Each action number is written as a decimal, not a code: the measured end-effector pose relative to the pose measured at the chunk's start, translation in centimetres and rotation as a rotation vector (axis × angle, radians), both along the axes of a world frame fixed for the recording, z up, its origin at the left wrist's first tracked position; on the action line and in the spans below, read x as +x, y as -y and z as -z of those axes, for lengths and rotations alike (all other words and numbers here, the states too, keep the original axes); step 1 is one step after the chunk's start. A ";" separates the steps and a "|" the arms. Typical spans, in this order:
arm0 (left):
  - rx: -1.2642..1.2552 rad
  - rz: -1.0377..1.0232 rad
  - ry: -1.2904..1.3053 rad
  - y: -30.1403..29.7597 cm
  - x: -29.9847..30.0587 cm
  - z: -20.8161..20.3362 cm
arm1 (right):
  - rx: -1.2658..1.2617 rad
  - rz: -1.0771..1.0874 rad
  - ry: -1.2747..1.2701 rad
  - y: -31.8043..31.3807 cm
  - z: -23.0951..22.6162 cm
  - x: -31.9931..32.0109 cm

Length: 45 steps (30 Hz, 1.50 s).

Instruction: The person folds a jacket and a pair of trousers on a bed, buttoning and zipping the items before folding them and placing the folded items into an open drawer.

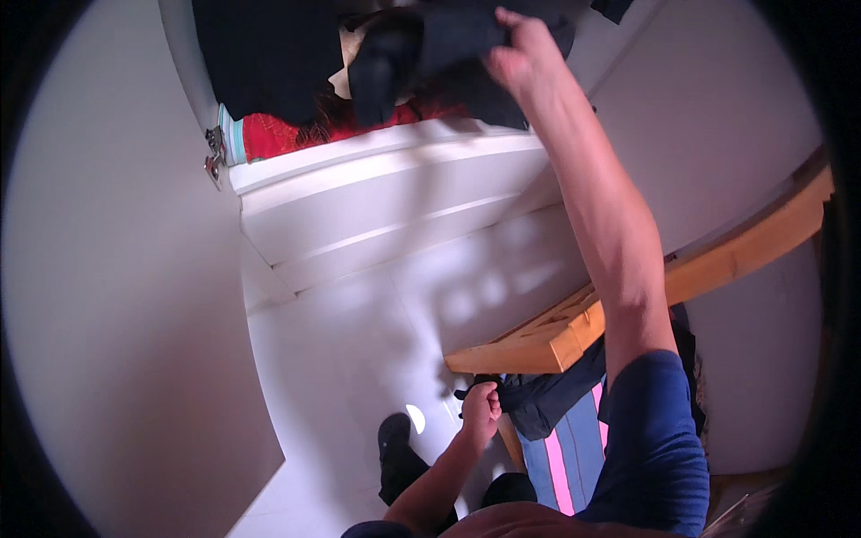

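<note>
My right arm reaches up to the open wardrobe, where my right hand [525, 54] is closed on the edge of a dark garment [457, 40]. Other dark clothing [269, 58] hangs to the left of it inside. Lower down, beside the end of a wooden bed frame, my left hand [482, 410] makes a fist around part of a black garment [543, 399]. A bit of black cloth pokes out on the left side of that fist; the rest trails right, beneath the wooden rail. The kind of either garment cannot be made out.
Red patterned cloth [273, 134] lies along the wardrobe bottom, above a white base panel [386, 193]. An open white door [134, 269] with a metal hinge stands at left. The wooden rail [538, 345] crosses at right, over striped blue-and-pink bedding [565, 462]. My foot [393, 430] is on the pale floor.
</note>
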State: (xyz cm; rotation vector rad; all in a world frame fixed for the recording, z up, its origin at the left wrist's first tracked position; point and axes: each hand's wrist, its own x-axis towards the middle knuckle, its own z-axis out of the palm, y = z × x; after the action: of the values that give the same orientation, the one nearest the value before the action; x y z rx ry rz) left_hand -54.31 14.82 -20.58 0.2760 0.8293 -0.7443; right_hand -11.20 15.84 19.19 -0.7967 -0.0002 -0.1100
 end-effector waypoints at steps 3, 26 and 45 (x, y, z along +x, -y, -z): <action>0.030 -0.039 0.023 -0.5 1.0 0.2 | 0.220 -0.208 0.013 -0.5 -0.2 8.1; 0.072 -0.055 0.067 -4.4 4.0 0.9 | -0.152 0.012 -0.183 -2.5 14.8 11.0; 0.053 -0.147 0.117 -3.0 4.3 4.3 | 0.410 -0.004 -0.263 -11.7 16.4 16.2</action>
State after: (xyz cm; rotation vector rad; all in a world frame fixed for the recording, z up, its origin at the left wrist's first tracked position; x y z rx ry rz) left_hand -50.05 17.79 -24.86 0.2993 0.7504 -0.5640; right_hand 5.02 27.55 2.83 -0.3965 0.2622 0.0004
